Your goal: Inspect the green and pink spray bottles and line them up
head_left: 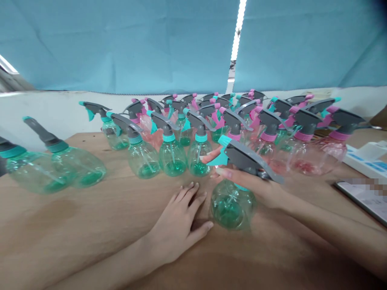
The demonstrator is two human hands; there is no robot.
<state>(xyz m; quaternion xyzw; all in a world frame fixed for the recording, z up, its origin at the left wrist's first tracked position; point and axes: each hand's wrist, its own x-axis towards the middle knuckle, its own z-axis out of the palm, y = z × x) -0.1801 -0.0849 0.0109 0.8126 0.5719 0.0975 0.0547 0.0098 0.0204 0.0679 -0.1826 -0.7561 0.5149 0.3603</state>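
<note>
In the head view my right hand (252, 181) is wrapped round the neck of a green spray bottle (231, 207) with a grey and turquoise trigger head. The bottle is tilted, its base facing me, and its nozzle points left. Some of my right fingers are hidden behind the trigger. My left hand (179, 221) lies palm down on the wooden table (115, 241), fingers outstretched and holding nothing, just left of that bottle. Beyond my hands stand green spray bottles (173, 159) with turquoise collars.
Several pink spray bottles (325, 155) stand at the right, with mixed rows behind. Two more green bottles (80, 167) are at the left. A phone (363, 201) and a white and blue box (367, 159) lie at the right edge. Blue cloth (136, 44) hangs behind.
</note>
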